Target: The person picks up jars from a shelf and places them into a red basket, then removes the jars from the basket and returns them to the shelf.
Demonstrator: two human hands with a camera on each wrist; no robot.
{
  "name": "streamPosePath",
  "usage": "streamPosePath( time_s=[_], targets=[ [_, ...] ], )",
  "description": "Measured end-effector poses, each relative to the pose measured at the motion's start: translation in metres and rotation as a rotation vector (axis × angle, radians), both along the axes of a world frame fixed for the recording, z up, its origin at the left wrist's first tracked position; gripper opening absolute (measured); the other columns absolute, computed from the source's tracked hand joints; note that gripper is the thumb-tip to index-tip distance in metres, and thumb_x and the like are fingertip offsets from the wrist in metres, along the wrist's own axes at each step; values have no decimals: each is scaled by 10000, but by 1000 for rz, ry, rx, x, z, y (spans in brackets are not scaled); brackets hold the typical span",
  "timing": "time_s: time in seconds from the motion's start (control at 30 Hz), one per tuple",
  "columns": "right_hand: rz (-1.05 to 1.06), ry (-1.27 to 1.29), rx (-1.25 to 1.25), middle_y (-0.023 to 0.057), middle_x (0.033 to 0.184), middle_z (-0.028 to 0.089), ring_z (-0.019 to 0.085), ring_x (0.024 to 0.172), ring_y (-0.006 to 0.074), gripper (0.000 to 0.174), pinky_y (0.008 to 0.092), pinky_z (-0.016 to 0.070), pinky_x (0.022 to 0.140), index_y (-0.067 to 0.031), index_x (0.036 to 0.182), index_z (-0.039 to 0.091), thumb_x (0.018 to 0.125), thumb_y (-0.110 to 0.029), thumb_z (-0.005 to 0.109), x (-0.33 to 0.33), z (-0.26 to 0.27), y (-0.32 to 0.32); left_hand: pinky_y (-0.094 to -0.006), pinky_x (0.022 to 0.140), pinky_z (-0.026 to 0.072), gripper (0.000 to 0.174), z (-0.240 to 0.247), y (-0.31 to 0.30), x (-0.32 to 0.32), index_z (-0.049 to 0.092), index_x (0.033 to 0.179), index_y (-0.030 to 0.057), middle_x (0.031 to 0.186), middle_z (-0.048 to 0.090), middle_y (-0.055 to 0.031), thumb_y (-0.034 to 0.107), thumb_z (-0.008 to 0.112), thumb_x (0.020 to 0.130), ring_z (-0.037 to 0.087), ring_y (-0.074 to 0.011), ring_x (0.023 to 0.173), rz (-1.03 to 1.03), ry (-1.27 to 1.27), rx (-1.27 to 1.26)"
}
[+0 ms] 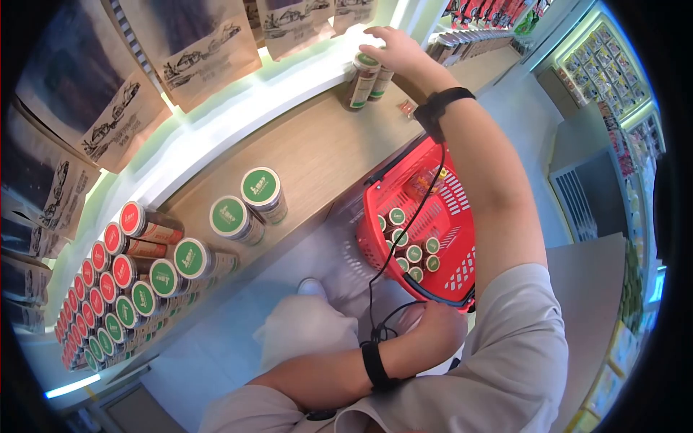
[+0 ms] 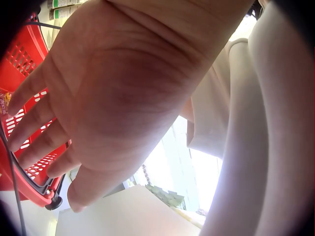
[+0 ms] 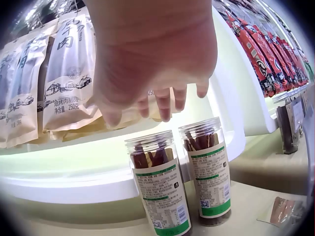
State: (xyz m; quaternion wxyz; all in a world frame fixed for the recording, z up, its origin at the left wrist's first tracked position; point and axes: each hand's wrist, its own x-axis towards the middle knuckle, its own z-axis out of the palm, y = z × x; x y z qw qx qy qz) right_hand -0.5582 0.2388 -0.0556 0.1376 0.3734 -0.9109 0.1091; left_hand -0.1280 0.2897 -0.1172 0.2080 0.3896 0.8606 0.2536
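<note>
My right hand (image 1: 395, 50) is raised at the shelf's far end, its fingers spread above two clear jars. In the right wrist view, the fingers of that hand (image 3: 157, 64) point down over the left jar (image 3: 162, 189) and the right jar (image 3: 209, 177). Dark brown sticks fill both jars, which stand side by side with white and green labels. Low beside the red shopping basket (image 1: 375, 242) is my left hand (image 1: 442, 326). The left wrist view shows its palm (image 2: 118, 93) with fingers loosely extended, overlapping the basket's side.
Several green-lidded jars (image 1: 413, 252) and a snack packet (image 1: 426, 184) lie in the basket. Two more green-lidded jars stand mid-shelf, with rows of red-lidded jars (image 1: 124, 270) at left. Paper pouches (image 1: 206, 50) hang behind. A black cable (image 1: 393, 249) crosses the basket.
</note>
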Motion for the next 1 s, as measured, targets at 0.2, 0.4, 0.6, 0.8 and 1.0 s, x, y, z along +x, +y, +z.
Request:
streamPosePath(
  time_s=[0.2,0.4,0.6,0.8,1.0],
  targets=[
    [-370,-406,-48,208,1135,685,657,1055,333,581,397,504,941,-26,1276,610,863,-433,622,-16,10,10,-435,589,495,211,3,5,5,709,902,100,879,693,-101,242,603,789,696,-263,801,-3,43,-70],
    [-273,-297,-131,211,1164,675,647,1085,332,579,394,494,955,-37,1272,625,837,-415,678,-28,-13,23,-392,675,498,173,1,0,9,708,935,95,847,724,-60,180,641,800,712,-238,818,25,92,18],
    [-217,-359,-166,197,1010,700,677,791,222,547,333,552,748,-15,1299,592,873,-341,699,-33,-15,28,-387,670,505,190,3,-4,5,704,957,93,865,727,-67,191,627,813,713,-234,826,-37,26,-37],
    [-184,-364,-60,200,1132,681,685,910,257,569,349,544,830,-45,1327,586,897,-412,654,-32,-10,27,-384,654,507,191,2,-2,7,706,956,96,870,730,-67,195,627,813,715,-231,811,10,39,-47],
    [-48,-347,-277,207,1293,614,635,1113,343,674,386,488,980,-79,1313,612,850,-567,647,-11,-1,12,-386,662,508,194,2,-1,6,709,974,105,870,729,-70,193,619,826,713,-226,815,54,4,-53]
  ],
)
